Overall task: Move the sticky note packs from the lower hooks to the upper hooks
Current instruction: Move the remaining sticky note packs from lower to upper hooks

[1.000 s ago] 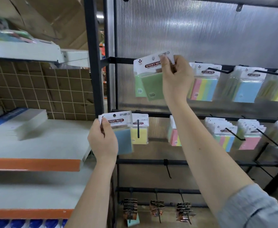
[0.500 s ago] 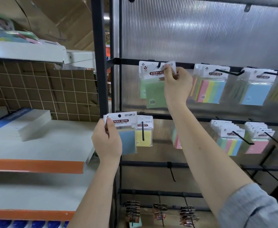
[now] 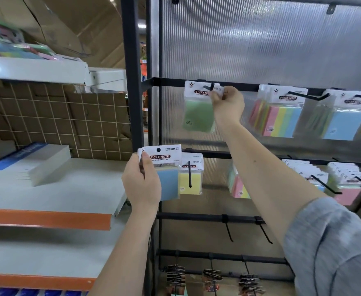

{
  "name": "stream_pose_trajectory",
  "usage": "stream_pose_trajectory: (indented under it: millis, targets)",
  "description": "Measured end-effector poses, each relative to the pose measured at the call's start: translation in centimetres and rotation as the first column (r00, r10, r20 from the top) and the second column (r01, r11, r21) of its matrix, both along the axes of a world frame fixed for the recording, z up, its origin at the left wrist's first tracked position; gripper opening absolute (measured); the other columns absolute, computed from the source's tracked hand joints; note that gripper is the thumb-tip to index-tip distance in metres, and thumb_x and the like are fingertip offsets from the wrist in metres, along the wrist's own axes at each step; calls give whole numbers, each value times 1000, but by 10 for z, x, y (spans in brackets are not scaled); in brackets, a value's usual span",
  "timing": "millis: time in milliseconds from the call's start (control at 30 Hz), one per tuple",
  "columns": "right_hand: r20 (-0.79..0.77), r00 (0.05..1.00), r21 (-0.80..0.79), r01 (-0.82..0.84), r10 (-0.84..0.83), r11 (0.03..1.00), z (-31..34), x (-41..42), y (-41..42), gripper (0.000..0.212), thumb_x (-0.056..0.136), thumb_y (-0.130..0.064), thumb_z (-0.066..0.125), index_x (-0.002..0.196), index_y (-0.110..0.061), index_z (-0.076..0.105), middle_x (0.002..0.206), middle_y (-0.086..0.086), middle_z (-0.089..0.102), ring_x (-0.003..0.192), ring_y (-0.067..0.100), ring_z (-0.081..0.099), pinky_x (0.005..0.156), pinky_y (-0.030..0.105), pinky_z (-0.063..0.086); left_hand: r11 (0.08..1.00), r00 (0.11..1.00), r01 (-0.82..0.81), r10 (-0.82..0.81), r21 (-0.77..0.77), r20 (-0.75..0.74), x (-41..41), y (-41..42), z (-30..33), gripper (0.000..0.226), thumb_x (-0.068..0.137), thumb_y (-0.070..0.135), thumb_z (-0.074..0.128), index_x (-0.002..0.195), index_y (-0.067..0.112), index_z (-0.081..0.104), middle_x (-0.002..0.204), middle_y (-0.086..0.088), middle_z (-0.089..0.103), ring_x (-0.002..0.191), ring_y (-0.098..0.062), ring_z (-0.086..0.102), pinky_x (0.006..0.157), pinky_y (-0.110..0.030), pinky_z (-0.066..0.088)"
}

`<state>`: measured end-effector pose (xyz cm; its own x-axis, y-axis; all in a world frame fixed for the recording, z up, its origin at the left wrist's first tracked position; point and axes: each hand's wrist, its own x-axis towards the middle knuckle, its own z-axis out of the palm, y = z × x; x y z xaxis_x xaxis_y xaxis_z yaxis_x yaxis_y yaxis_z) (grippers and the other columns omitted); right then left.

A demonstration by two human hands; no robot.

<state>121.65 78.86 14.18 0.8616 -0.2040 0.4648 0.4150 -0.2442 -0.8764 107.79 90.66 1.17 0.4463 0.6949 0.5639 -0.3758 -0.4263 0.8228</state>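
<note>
Head view of a display rack during restocking. The right hand (image 3: 226,103) pinches the white header card of a green sticky note pack (image 3: 198,116) at the upper rail, with the upper hook (image 3: 210,88) passing through the card's hang hole; the pack hangs against the ribbed panel (image 3: 260,43), apparently being seated on the hook. The left hand (image 3: 142,182), fingers curled, grips a blue sticky note pack (image 3: 168,180) by the left edge of its header, held upright off any hook and just beside the lower rail, probably kept ready as the next pack to lift. A yellow pack (image 3: 189,184) hangs on a lower hook (image 3: 189,174) just to its right. Further packs hang on both rails to the right.
</note>
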Motion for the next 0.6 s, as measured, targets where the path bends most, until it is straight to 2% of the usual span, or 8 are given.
stream_pose_trajectory:
  millis: [67, 200, 267, 367, 433, 467, 533, 600]
  targets:
    - [-13, 1000, -3, 17, -18, 1000, 2, 3, 0, 37, 88, -21, 64, 63, -26, 37, 62, -12, 42, 52, 1, 36, 41, 4, 32, 1000, 1000, 4, -4, 2, -2, 1, -2, 2, 36, 91, 40, 34, 79, 10, 52, 73, 13, 56, 67, 0, 55, 51, -10, 40]
    - [-21, 999, -18, 47, -47, 999, 3, 6, -2, 10, 88, -20, 63, 82, -19, 55, 69, -11, 51, 56, -1, 42, 45, 7, 32, 1000, 1000, 13, -13, 10, 6, 1, -8, 7, 38, 89, 38, 35, 78, 5, 50, 71, 11, 52, 64, -2, 52, 52, -6, 39]
    - [-18, 998, -12, 60, -61, 998, 1, 4, -6, 2, 90, -17, 60, 89, -17, 62, 75, -8, 56, 63, 4, 47, 55, 11, 34, 1000, 1000, 19, -19, 9, -4, 1, -9, 8, 42, 89, 41, 34, 82, 5, 53, 75, 11, 55, 68, -2, 54, 53, -7, 41]
    - [-28, 997, -17, 75, -76, 997, -7, -4, -15, 14, 92, -16, 57, 103, -14, 66, 90, -4, 63, 82, 8, 55, 73, 12, 39, 999, 999, 42, -42, 3, -12, -2, -9, 9, 40, 88, 44, 34, 83, 8, 51, 78, 14, 57, 72, -2, 57, 51, -8, 41]
    - [-25, 994, -51, 105, -106, 993, -14, -11, -23, 26, 93, -18, 57, 117, -10, 65, 106, -2, 68, 95, 11, 61, 86, 18, 44, 999, 998, 54, -54, -6, -24, -6, -10, 11, 35, 88, 44, 34, 78, 13, 48, 78, 16, 56, 71, -2, 58, 52, -11, 42]
    - [-18, 992, -77, 122, -124, 990, -17, -15, -28, 27, 93, -18, 56, 118, -11, 65, 109, -1, 68, 98, 11, 61, 87, 18, 43, 998, 998, 58, -58, -10, -31, -8, -10, 12, 32, 88, 44, 34, 76, 17, 47, 78, 16, 56, 71, -2, 58, 53, -13, 43]
    - [-6, 992, -158, 122, -125, 980, -25, -25, -39, 18, 95, -16, 51, 100, -17, 68, 93, -6, 65, 84, 7, 56, 78, 15, 36, 998, 998, 64, -64, -1, -30, -12, -11, 13, 33, 89, 44, 35, 76, 17, 49, 77, 15, 56, 71, -4, 58, 55, -20, 45]
    - [-11, 993, -288, 105, -113, 952, -34, -37, -51, 27, 96, -12, 45, 77, -25, 59, 75, -14, 49, 77, 11, 44, 65, 15, 33, 997, 997, 76, -75, 29, -22, -18, -11, 15, 41, 90, 43, 34, 81, 6, 51, 76, 11, 56, 69, -6, 56, 55, -21, 45]
